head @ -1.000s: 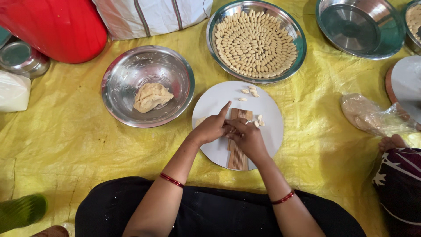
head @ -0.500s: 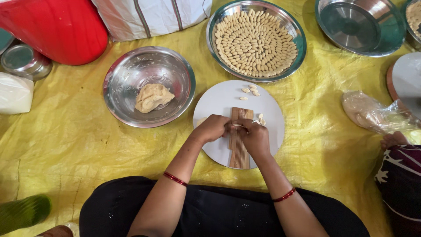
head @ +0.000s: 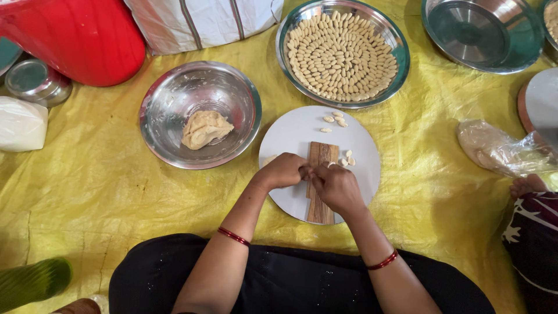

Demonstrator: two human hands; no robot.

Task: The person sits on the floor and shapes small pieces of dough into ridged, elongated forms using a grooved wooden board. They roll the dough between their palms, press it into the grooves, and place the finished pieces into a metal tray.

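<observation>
Over a ridged wooden board (head: 322,152) on a round white plate (head: 293,129), my left hand (head: 283,171) and my right hand (head: 337,188) meet fingertip to fingertip. Both have their fingers curled shut; whatever sits between the tips is hidden. A few small shaped dough pieces (head: 335,119) lie on the plate's far side, and several more (head: 349,159) beside the board. A steel bowl (head: 160,96) to the left holds a lump of dough (head: 204,129). A steel tray (head: 401,55) behind the plate is filled with several rows of shaped pieces.
Everything rests on a yellow sheet (head: 87,192). A red container (head: 75,35), a striped white sack (head: 203,20), a small steel tin (head: 35,81) and a white bag (head: 20,123) are at the left. At the right are a steel bowl (head: 482,32), a plastic bag (head: 494,151) and another person's foot (head: 526,186).
My left hand has drawn its outstretched finger back from the board and curled up. Both hands have slid slightly down the board and now touch at the fingertips.
</observation>
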